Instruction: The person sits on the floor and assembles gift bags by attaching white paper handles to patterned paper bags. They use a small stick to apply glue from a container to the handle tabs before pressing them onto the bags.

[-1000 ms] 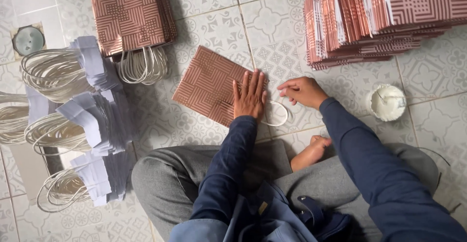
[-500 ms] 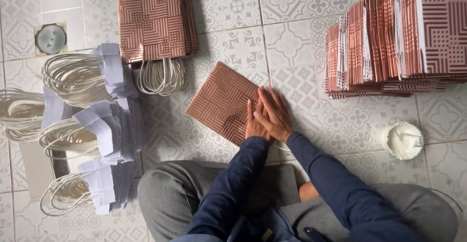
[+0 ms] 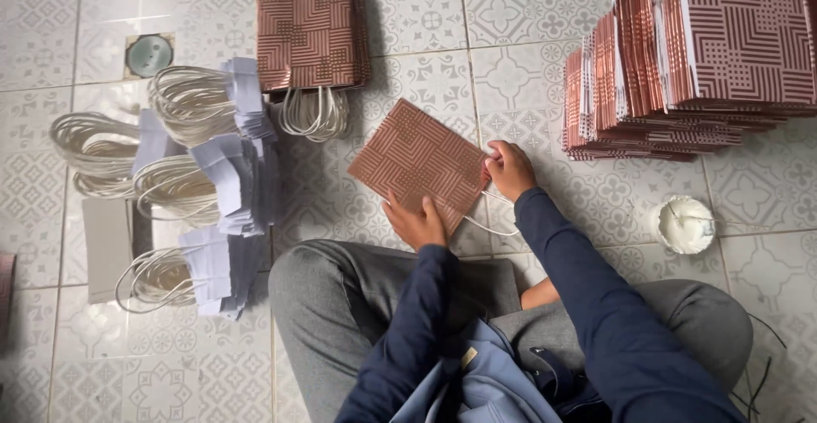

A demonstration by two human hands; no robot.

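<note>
Both hands are on a flat copper-patterned bag (image 3: 417,165) lying on the floor (image 3: 528,14) just past the knees. Left hand (image 3: 416,221) has its fingers laid over the bag's near edge, gripping it loosely. Right hand (image 3: 509,168) is curled shut at the bag's right corner, pinching what looks like the white cord handle (image 3: 494,217) that loops out below; can't really see the fingertips, so the exact grip is hard to call.

Off to the right sits a small white tub (image 3: 686,224) with something pale inside, can't tell what. Left side has bundles of white cord (image 3: 174,189) with paper strips (image 3: 242,155) piled on them. Further out, a stack of finished bags (image 3: 311,31) with handles hanging down, and far right a big pile of flat bags (image 3: 689,65), cut off by the frame edge. A round grey lid thing (image 3: 149,54) sits top left.
</note>
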